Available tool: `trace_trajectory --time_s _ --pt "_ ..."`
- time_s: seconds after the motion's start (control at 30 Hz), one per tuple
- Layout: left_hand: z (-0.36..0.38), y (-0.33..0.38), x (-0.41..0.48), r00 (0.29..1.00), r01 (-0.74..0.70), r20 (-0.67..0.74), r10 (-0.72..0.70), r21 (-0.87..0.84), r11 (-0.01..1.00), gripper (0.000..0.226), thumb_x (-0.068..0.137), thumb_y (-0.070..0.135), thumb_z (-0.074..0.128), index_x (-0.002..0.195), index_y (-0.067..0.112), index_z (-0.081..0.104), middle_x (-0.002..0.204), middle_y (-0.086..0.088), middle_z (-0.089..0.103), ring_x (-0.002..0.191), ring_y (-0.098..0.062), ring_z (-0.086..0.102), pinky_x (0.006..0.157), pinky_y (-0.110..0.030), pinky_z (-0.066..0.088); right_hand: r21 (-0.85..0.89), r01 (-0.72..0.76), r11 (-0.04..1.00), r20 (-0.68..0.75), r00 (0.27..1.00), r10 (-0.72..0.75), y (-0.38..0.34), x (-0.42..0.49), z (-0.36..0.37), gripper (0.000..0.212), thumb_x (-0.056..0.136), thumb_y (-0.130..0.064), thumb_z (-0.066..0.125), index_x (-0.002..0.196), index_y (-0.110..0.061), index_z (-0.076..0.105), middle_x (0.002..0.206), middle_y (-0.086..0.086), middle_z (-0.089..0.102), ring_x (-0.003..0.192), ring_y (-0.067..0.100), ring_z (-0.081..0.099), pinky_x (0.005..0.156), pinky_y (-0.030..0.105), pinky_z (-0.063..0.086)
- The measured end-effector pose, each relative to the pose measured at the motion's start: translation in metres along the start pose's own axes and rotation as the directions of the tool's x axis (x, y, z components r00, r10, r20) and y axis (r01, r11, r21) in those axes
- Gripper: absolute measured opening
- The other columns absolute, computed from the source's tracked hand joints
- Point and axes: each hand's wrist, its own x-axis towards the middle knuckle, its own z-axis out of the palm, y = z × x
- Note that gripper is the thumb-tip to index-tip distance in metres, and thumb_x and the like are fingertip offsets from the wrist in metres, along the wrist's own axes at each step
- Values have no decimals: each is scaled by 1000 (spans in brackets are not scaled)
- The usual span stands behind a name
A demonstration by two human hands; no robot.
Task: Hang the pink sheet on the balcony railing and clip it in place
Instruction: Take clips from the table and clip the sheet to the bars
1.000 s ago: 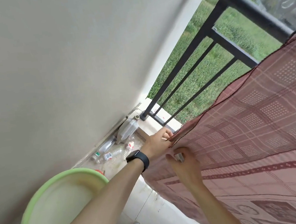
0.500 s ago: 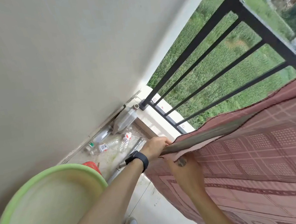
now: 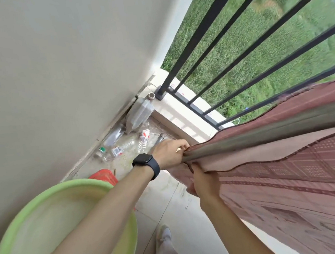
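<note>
The pink patterned sheet (image 3: pixel 296 176) hangs down the right side in front of the black balcony railing (image 3: pixel 236 39), whose top rail is out of frame. Its upper edge is drawn into a taut grey-pink fold running left to the corner. My left hand (image 3: pixel 169 154), with a black watch on the wrist, grips the end of that fold. Just below it, my right hand (image 3: pixel 205 183) holds the cloth, its fingertips hidden in the fabric. No clip is visible.
A green basin (image 3: pixel 49 191) sits under my left forearm, with a red plastic thing (image 3: pixel 102 174) behind it. Bottles (image 3: pixel 122 147) and a clear jug (image 3: pixel 139 113) lie in the corner by the wall. A low ledge (image 3: pixel 182 114) carries the railing.
My view has tipped down, so the top rail left the frame. The sheet's edge has been pulled into a taut fold. Both hands stay at the sheet's corner.
</note>
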Motion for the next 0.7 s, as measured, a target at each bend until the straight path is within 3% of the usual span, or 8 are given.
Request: trace_trajectory --time_s 0.1,0.2,0.27,0.33,0.4,0.43,0.53,0.7 --pt "3 -9 1 1000 -19 -9 19 61 998 23 92 15 48 99 30 64 97 9 70 84 -16 53 63 -26 28 107 -78 991 41 996 74 7 8 8 24 75 -28 79 80 -13 61 73 6 58 53 18 48 58 34 59" --pt "3 -14 7 998 -56 -27 61 153 987 9 92 28 46 91 34 52 74 4 58 78 -26 57 66 -34 45 127 -122 984 7 992 122 21 16 14 11 81 -20 68 83 -16 58 82 6 58 58 20 50 53 28 54" --pt "3 -13 9 987 -134 -57 153 257 957 13 90 23 53 85 32 46 64 6 44 65 -24 48 62 -37 49 137 -148 979 -39 987 155 30 16 10 7 83 -22 60 87 -16 59 82 4 59 59 20 53 51 25 52" --pt "-1 -12 6 969 -179 -117 219 283 942 9 88 15 56 87 24 56 62 10 37 63 -19 39 56 -34 43 107 -158 982 -69 984 166 38 15 0 13 81 -24 63 88 -14 60 80 3 60 58 19 54 50 25 53" --pt "-8 -17 6 939 -179 -234 253 295 939 12 88 19 51 88 15 62 60 13 33 61 -18 39 54 -28 28 88 -155 984 -90 983 162 46 14 -11 12 83 -24 63 87 -13 60 77 3 59 56 19 54 50 25 53" --pt "-11 -21 8 924 -178 -272 268 312 933 13 89 21 51 87 16 63 58 10 36 58 -20 43 55 -26 26 84 -150 985 -97 983 158 49 13 -14 10 84 -22 61 86 -13 59 75 3 59 55 19 53 50 25 53" --pt "-16 -27 18 935 -123 -269 232 366 922 10 96 24 54 93 21 63 69 -3 61 68 -30 61 61 -36 46 79 -154 985 -124 979 163 62 10 -18 8 87 -18 54 88 -13 60 75 4 60 56 19 57 49 26 53" --pt "-14 -16 24 943 -146 -218 253 413 899 12 97 22 49 98 24 61 89 -1 66 83 -29 62 73 -39 46 130 -168 977 -203 960 192 85 -1 -25 7 90 -21 54 85 -20 59 76 -1 63 65 22 66 51 29 54"
